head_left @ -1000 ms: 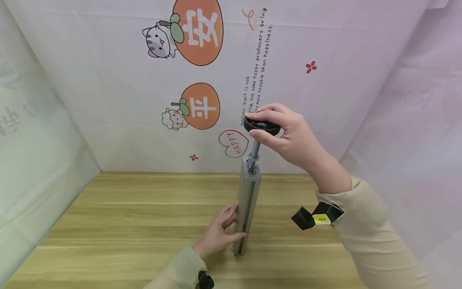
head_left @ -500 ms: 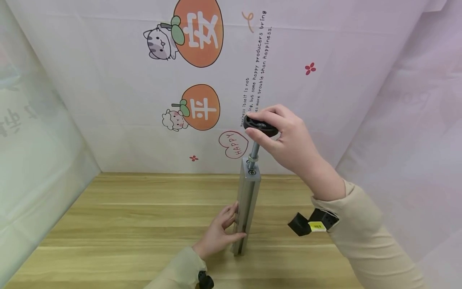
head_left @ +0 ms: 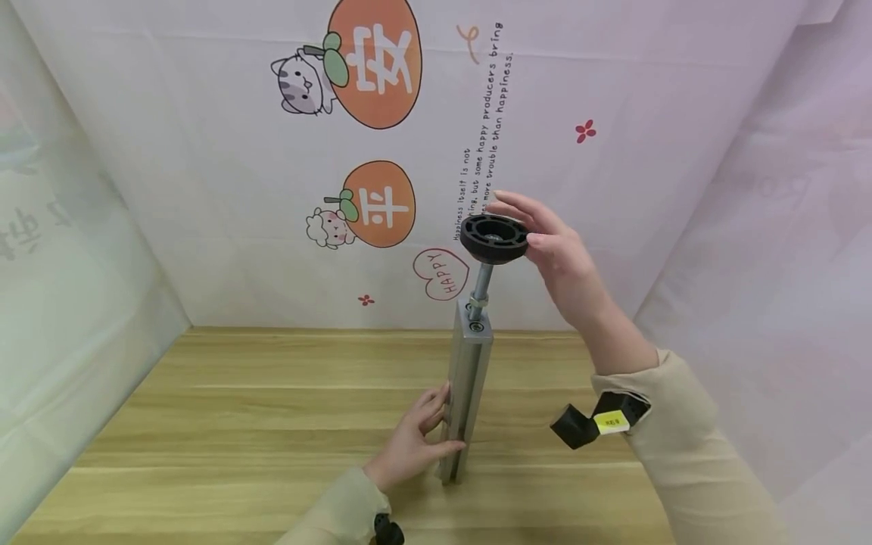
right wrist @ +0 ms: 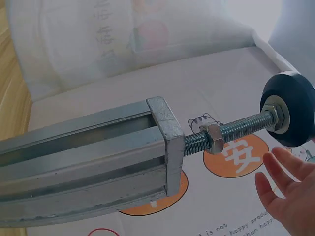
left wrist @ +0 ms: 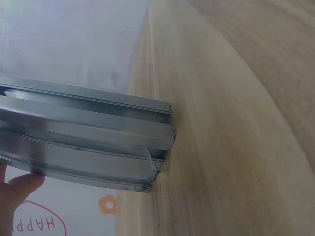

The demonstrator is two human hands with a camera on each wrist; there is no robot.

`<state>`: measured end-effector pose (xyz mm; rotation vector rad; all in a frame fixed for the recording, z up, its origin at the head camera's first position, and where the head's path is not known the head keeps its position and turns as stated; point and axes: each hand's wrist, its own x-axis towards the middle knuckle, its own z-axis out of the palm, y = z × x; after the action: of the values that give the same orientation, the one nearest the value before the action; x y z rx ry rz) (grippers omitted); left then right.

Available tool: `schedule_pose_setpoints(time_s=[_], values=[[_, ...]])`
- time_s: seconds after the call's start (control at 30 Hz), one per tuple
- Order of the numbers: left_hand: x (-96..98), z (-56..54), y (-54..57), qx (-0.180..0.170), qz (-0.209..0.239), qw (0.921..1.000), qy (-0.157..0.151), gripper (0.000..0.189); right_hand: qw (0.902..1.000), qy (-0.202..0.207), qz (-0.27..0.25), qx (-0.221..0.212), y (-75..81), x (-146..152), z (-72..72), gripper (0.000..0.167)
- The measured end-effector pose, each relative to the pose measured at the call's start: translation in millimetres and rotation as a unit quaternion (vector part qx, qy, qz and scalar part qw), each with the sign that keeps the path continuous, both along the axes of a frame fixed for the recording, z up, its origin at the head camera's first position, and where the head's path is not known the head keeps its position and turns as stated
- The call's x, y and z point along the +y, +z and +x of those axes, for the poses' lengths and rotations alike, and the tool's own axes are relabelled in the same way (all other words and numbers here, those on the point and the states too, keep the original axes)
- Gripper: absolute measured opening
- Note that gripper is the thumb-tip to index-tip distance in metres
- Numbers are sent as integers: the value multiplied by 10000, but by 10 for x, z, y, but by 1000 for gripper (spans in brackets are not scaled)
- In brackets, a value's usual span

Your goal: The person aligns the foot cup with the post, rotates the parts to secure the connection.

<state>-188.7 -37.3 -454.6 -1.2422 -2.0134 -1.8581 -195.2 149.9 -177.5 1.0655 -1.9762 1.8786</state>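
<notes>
An aluminium profile [head_left: 470, 393] stands upright on the wooden table, with a metal end plate [right wrist: 168, 142] on top. From the plate rises a threaded rod [right wrist: 246, 127] carrying a hex nut [right wrist: 215, 138]. A round black levelling foot [head_left: 485, 253] caps the rod, its hollow underside facing up. My left hand [head_left: 414, 445] grips the lower part of the profile, thumb in front and fingers at the far side. My right hand [head_left: 564, 265] is at the foot's right rim with fingers loosely extended. The left wrist view shows the profile's slotted lower end [left wrist: 98, 128] against the tabletop.
The wood-grain table [head_left: 272, 424] lies under everything. A white printed cloth [head_left: 204, 151] hangs behind it, with more cloth on the left [head_left: 61, 250] and right [head_left: 763, 257]. A small black camera [head_left: 575, 425] sits on the right wrist.
My right hand has let go of the black levelling foot and turned outward to its right rim, uncovering the foot. The left hand and the profile stay in place.
</notes>
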Motion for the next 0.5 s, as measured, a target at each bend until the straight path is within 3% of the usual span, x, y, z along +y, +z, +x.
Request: schedule_pose_setpoints(time_s=[0.13, 0.23, 0.33, 0.5], values=[[-4, 11, 21, -121, -12, 9999, 9, 89, 9883, 1427, -506, -166, -57, 17, -105, 41], [-1, 10, 28, -173, -45, 9998, -12, 90, 9735, 2156, -698, -317, -76, 6, -142, 42], [4, 4, 23, -154, -27, 9999, -42, 90, 9661, 2406, -820, -446, -78, -14, -144, 41], [4, 8, 24, -154, 67, 9998, -99, 89, 9674, 2342, -849, -457, -82, -36, -143, 38]])
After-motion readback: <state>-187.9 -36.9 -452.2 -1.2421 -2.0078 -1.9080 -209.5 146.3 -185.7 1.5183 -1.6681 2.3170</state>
